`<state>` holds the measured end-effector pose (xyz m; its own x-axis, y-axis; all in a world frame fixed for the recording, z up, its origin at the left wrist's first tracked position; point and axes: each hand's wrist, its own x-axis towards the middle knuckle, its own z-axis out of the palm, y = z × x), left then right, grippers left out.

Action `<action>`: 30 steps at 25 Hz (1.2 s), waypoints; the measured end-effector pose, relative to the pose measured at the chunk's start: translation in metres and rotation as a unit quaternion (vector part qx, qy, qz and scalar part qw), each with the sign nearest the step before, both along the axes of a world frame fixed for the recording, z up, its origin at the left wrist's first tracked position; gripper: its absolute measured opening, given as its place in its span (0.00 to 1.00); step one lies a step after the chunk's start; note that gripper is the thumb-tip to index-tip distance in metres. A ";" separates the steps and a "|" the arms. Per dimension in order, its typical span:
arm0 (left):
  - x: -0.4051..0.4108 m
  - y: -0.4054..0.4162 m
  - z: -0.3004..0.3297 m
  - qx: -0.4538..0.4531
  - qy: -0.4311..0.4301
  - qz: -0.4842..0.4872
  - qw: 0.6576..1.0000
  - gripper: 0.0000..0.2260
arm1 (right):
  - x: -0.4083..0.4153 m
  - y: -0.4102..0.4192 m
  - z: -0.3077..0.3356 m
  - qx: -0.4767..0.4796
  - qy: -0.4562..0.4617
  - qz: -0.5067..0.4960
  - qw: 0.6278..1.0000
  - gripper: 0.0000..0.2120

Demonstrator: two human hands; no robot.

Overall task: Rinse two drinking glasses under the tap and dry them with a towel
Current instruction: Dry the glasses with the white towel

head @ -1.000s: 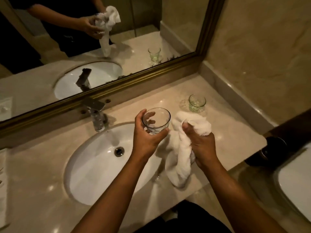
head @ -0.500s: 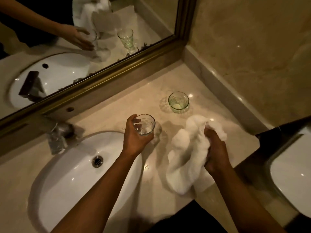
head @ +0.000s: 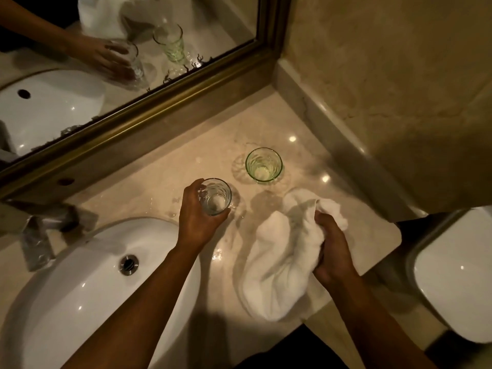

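My left hand [head: 198, 217] grips a clear drinking glass [head: 216, 197], upright, low over or on the marble counter [head: 159, 177] right of the basin. A green-tinted glass [head: 263, 165] stands upright on the counter farther back and to the right, apart from both hands. My right hand [head: 331, 251] holds a bunched white towel [head: 282, 257], whose lower part lies on the counter near the front edge. The chrome tap [head: 40, 235] is at the left behind the white basin [head: 80, 288].
A gold-framed mirror [head: 159, 107] runs along the back and reflects the hands and glasses. A marble wall and ledge [head: 332, 123] close off the right side. A white toilet [head: 458, 275] sits beyond the counter's right end. Water spots lie on the counter around the glasses.
My left hand has carried the clear glass down and toward the counter beside the green glass. My right hand has lowered the towel onto the counter. The view has tilted downward.
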<state>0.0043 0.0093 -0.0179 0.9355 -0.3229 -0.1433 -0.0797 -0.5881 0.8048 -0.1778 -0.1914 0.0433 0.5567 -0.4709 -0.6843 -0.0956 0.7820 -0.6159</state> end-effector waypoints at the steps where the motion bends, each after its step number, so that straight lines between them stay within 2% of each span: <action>1: 0.001 0.000 -0.002 0.001 0.002 0.000 1.000 0.45 | 0.001 -0.001 0.001 0.004 0.005 -0.003 1.000 0.22; 7: -0.001 0.000 -0.005 -0.011 -0.004 0.012 1.000 0.46 | 0.004 0.000 0.010 0.057 -0.010 0.002 0.998 0.11; 11: -0.007 0.004 -0.008 0.043 0.001 -0.017 0.999 0.55 | 0.003 -0.001 0.013 0.124 -0.049 -0.011 0.991 0.08; 12: -0.013 0.007 -0.008 0.054 0.002 -0.005 0.999 0.55 | 0.002 0.000 0.012 0.143 -0.060 -0.025 0.988 0.08; 16: -0.060 0.027 0.005 0.027 -0.013 0.124 0.992 0.32 | -0.001 0.015 0.017 0.186 -0.138 -0.064 0.971 0.07; 17: -0.074 0.031 0.010 0.000 0.012 0.158 0.987 0.23 | -0.001 0.020 0.021 0.186 -0.156 -0.072 0.967 0.06; 19: -0.100 0.028 0.026 -0.050 0.119 0.209 0.969 0.05 | 0.000 0.033 0.030 0.201 -0.191 -0.088 0.957 0.08; 20: -0.110 0.023 0.034 -0.079 0.203 0.224 0.950 0.07 | 0.000 0.039 0.034 0.212 -0.212 -0.092 0.950 0.11; 21: -0.118 0.019 0.044 -0.131 0.307 0.231 0.914 0.11 | -0.001 0.046 0.039 0.223 -0.231 -0.090 0.943 0.13; 23: -0.124 0.014 0.063 -0.289 0.517 0.202 0.780 0.24 | -0.003 0.058 0.052 0.222 -0.237 -0.087 0.942 0.14; 24: -0.124 0.016 0.069 -0.343 0.581 0.176 0.717 0.28 | -0.004 0.065 0.058 0.210 -0.232 -0.083 0.946 0.13; 25: -0.122 0.020 0.072 -0.372 0.616 0.165 0.674 0.29 | -0.005 0.070 0.063 0.196 -0.236 -0.080 0.948 0.12; 27: -0.118 0.031 0.072 -0.393 0.651 0.154 0.631 0.27 | -0.007 0.076 0.068 0.182 -0.246 -0.073 0.949 0.16; 28: -0.118 0.036 0.068 -0.390 0.659 0.151 0.626 0.24 | -0.007 0.076 0.068 0.169 -0.239 -0.065 0.954 0.21; 30: -0.119 0.049 0.064 -0.369 0.649 0.159 0.646 0.22 | -0.015 0.069 0.064 0.135 -0.226 -0.077 0.962 0.27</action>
<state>-0.1146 0.0586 0.0463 0.2170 -0.5729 -0.7904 0.9746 0.1737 0.1417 -0.1927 -0.1229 0.1073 0.7646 -0.4106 -0.4969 0.2639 0.9027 -0.3398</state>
